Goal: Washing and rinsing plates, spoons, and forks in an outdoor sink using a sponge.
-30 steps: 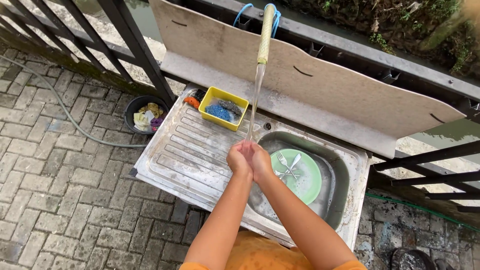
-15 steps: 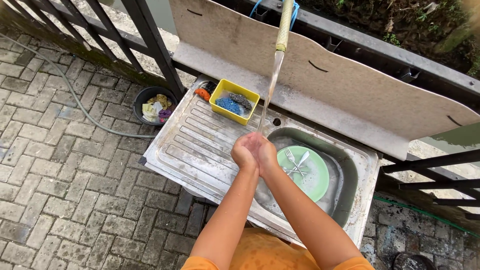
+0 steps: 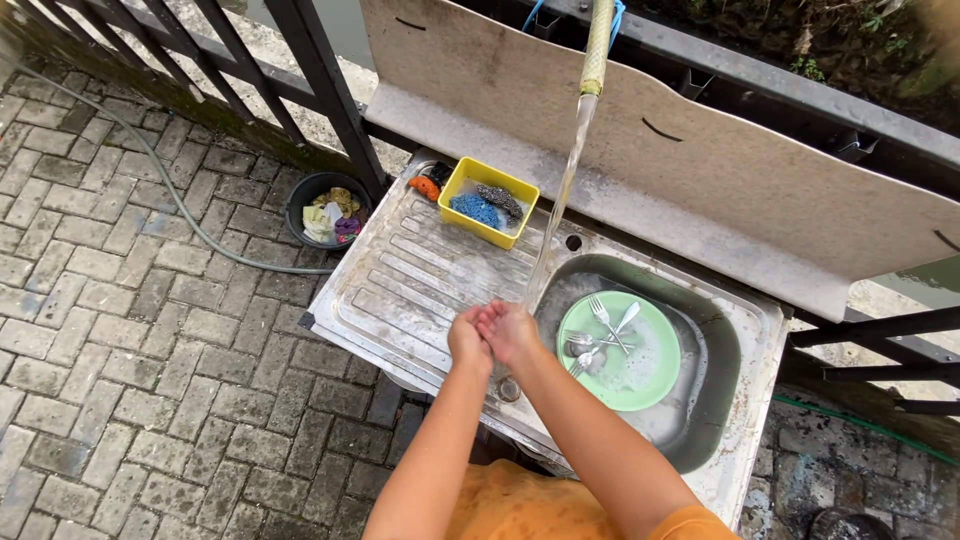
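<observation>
**Hands under running water at outdoor sink**

Fingers [image 3: 497,318] loosely curled, pressed together, holding nothing; left hand [image 3: 468,340] against right hand [image 3: 512,332], placed under the water stream [image 3: 558,205] from the hose [image 3: 598,45] for wetting. Just right, in the basin [image 3: 725,370]: green plate [image 3: 640,375] bearing fork [image 3: 606,318] and spoons. Behind on the counter [image 3: 400,290]: yellow tub [image 3: 488,202] of scourers.

Outdoor spot in flat daylight. Grey brick paving [image 3: 120,330] fills the left of the frame, with a dark metal fence [image 3: 300,70] along the top. A pale board [image 3: 720,170] leans against the railing, upper right, with greenery [image 3: 850,30] behind.
</observation>
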